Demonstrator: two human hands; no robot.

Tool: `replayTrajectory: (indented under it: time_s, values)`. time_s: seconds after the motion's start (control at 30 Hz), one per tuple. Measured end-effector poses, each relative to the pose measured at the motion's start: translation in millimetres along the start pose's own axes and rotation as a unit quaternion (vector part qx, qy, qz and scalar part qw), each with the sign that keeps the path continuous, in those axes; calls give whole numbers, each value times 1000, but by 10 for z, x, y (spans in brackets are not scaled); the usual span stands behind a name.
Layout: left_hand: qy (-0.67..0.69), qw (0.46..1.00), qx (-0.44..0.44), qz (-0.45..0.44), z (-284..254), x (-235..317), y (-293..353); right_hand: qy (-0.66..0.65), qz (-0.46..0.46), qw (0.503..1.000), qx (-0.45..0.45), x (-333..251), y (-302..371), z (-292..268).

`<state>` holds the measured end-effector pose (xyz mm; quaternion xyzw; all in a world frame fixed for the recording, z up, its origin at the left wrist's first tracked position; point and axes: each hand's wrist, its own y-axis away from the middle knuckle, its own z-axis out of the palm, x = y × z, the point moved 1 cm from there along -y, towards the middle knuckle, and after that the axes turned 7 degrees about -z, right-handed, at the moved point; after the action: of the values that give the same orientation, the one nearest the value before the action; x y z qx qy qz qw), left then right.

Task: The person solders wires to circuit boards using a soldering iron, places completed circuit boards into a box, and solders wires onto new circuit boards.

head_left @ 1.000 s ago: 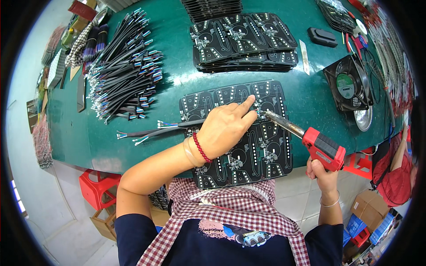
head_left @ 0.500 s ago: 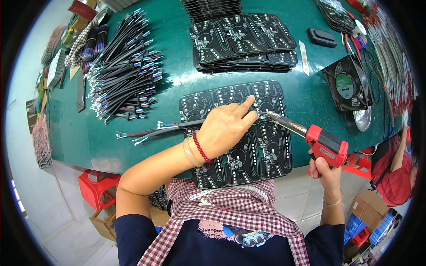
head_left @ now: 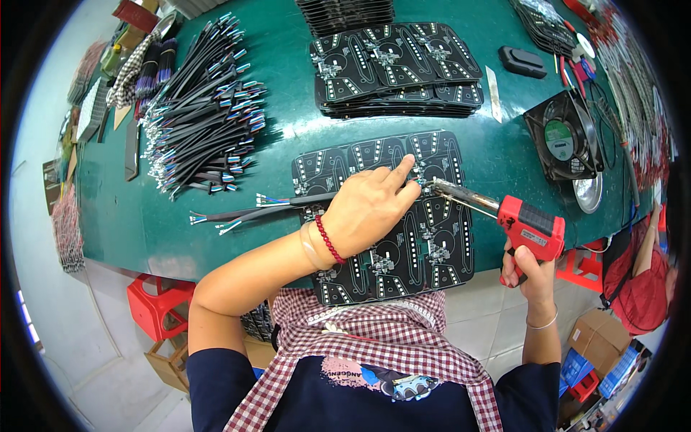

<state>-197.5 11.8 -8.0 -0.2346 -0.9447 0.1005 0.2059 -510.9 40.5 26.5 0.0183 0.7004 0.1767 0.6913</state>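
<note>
My right hand [head_left: 533,270] is wrapped round the grip of a red and black soldering gun [head_left: 534,229]. The gun's metal tip rests at the fingertips of my left hand [head_left: 371,209], over a panel of black circuit boards [head_left: 389,255] at the table's near edge. Under my left hand run black sheathed cables [head_left: 270,211] with bared coloured wires at their left ends. Its index finger stretches forward onto the panel, while the thumb and other fingers close on a cable whose far end is mostly hidden beneath them.
A large heap of black cables [head_left: 209,115] lies at the left. Stacked circuit board panels [head_left: 396,65] stand behind the working panel. At the right are a black fan [head_left: 565,137], a metal bowl [head_left: 589,193] and a black case [head_left: 522,62]. A red stool [head_left: 160,306] stands below the table.
The soldering gun's body has tilted slightly, its tip staying near my left fingertips. My right hand has shifted a little with it. My left hand is almost still.
</note>
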Motion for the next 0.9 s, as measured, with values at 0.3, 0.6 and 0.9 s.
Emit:
replayTrajectory:
  time_s: [0.3,0.6,0.9]
  values:
    - [-5,1000,4,6,-2,5,-2,28,-1,1000,1,-24,-9,-6]
    - [-9,1000,6,16,10,1,-1,-20,-27,999,14,-60,13,-42]
    - [-8,1000,11,9,60,39,22,-85,-100,989,61,-19,192,-87]
